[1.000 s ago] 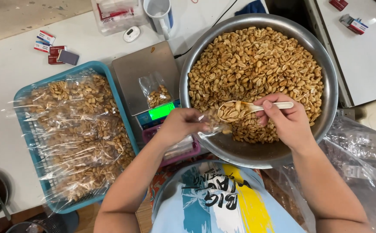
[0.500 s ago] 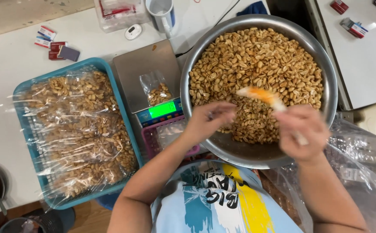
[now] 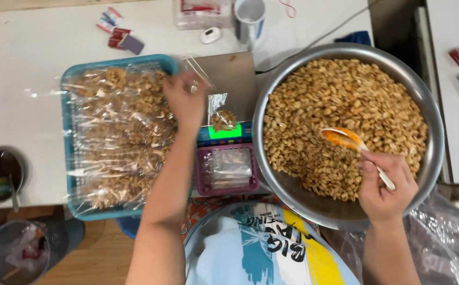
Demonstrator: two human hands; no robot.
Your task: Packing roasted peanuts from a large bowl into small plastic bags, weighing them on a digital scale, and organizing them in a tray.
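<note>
Inside steel bowl (image 3: 429,121), peanuts (image 3: 340,105); blue tray (image 3: 71,158) holds bags (image 3: 118,142)

free: table strip (image 3: 23,79) left of tray (image 3: 71,158) | blocked: scale (image 3: 229,84), bowl (image 3: 435,132)

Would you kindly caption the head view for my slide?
Right hand holds a spoon over a bowl of peanuts; left hand reaches over bagged peanuts.
</note>
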